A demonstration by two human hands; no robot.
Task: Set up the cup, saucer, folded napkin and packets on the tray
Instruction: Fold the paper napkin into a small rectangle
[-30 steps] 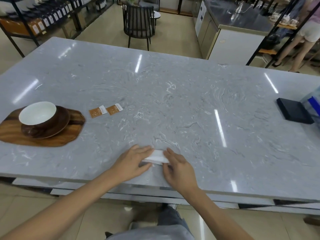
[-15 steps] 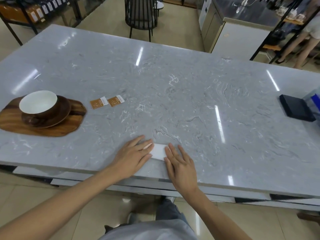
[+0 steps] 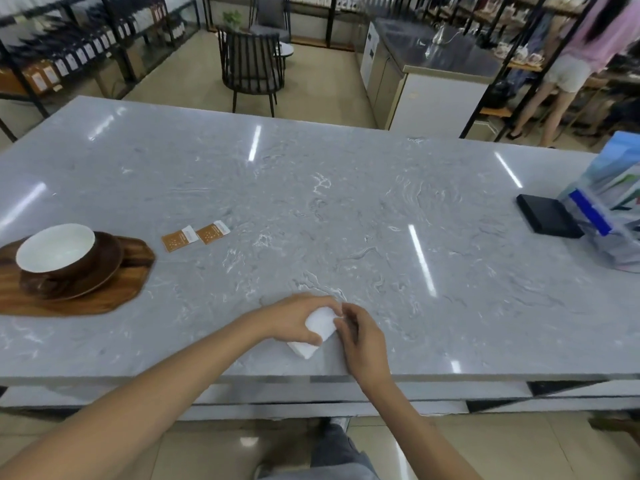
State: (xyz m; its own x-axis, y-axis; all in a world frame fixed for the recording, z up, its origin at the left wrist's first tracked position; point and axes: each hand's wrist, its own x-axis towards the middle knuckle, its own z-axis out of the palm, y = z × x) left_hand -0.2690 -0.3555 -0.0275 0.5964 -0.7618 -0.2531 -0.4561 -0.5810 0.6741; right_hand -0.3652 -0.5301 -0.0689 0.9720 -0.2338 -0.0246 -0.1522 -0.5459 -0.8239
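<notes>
Both hands meet at lower centre: left hand (image 3: 294, 318) grips the folded napkin (image 3: 317, 330), right hand (image 3: 360, 336) pinches its edge with curled fingers; packets (image 3: 195, 236) lie beside the tray (image 3: 128, 292), mid-left.

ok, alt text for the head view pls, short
Both hands hold a folded white napkin at the near edge of a grey marble table: left hand curled around it, right hand pinching its end. Far left, a cup on a saucer sits on a wooden tray; two orange packets lie beside it.
</notes>
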